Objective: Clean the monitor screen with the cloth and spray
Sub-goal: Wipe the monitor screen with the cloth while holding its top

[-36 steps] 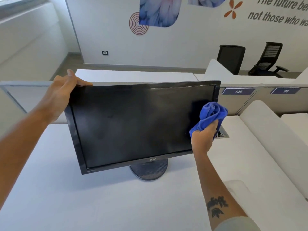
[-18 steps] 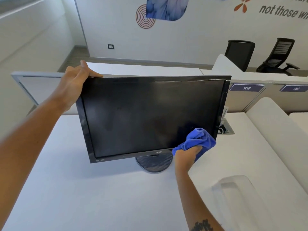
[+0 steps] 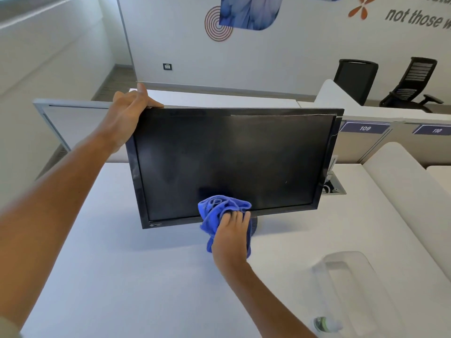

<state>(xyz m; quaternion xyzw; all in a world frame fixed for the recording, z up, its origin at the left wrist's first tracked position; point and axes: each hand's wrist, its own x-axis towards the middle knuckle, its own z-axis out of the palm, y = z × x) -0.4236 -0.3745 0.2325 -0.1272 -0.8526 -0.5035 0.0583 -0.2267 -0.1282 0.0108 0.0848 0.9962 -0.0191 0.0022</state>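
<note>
Item: monitor, black-framed, screen dark, standing on a round base on the white worktop, roughly centre of the scene and turned slightly toward the viewer. Left hand: fingers hooked over the top left corner of the frame, thumb along the top edge, steadying the monitor. Right hand: curled round a bunched blue cloth, pressing it against the bottom edge of the screen just left of centre, where glass meets lower bezel. Spray: a clear bottle with a green-tinted part lies at the near right edge of the worktop; whether this is the spray cannot be told, and nothing is held for spraying now. Also present: a clear plastic form near right, low partitions with number plates at far right, two black office chairs beyond. Condition of screen: faint haze and smears show across the upper and middle glass, so wiping appears only partly done. Hazards, as judged: firm pressure low on the panel could tip or swivel the monitor on its single base if the left hand loosens; a tightly bunched cloth covers little area and may leave streaks; a wide sweep of the right arm could knock the bottle off the near edge.
</note>
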